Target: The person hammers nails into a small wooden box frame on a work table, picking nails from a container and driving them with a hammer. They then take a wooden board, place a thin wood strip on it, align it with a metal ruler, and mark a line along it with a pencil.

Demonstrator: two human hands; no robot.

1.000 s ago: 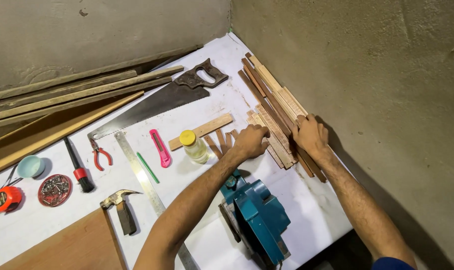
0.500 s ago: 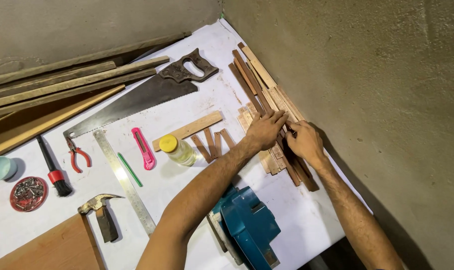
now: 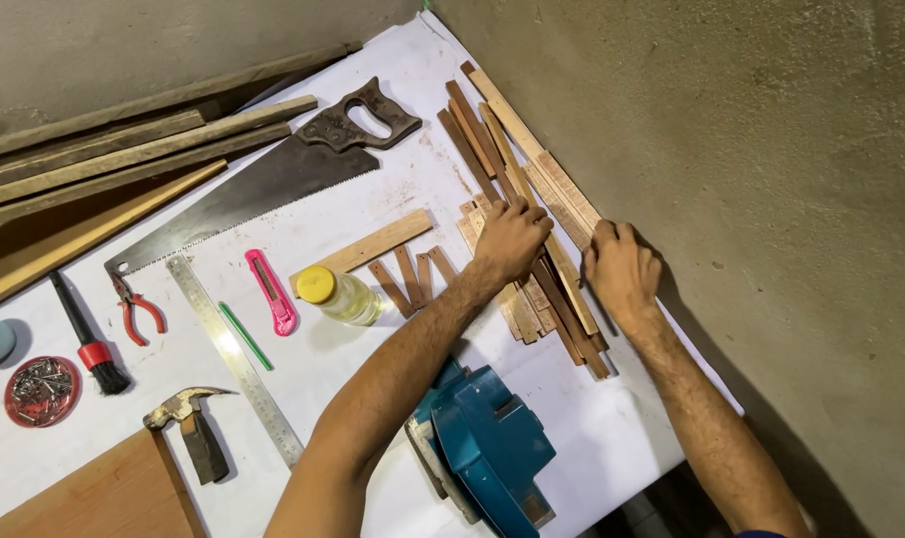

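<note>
- The left hand (image 3: pixel 512 239) lies palm down on the pile of wood strips (image 3: pixel 532 214), its fingers (image 3: pixel 519 208) curled over the strips; whether they grip one I cannot tell.
- The right hand (image 3: pixel 622 267) presses on the right edge of the same pile, beside the wall, fingers bent and close together; I cannot tell if it holds a strip.
- The pile lies at the far right of the white-covered bench (image 3: pixel 612 428).
- Left of it lie short wood pieces (image 3: pixel 408 279) and a yellow-capped bottle (image 3: pixel 338 295).
- A blue power planer (image 3: pixel 482 448) sits near, under the left forearm.
- Further left lie a pink cutter (image 3: pixel 270 291), steel ruler (image 3: pixel 235 359), hammer (image 3: pixel 193 428) and handsaw (image 3: pixel 273 179).
</note>
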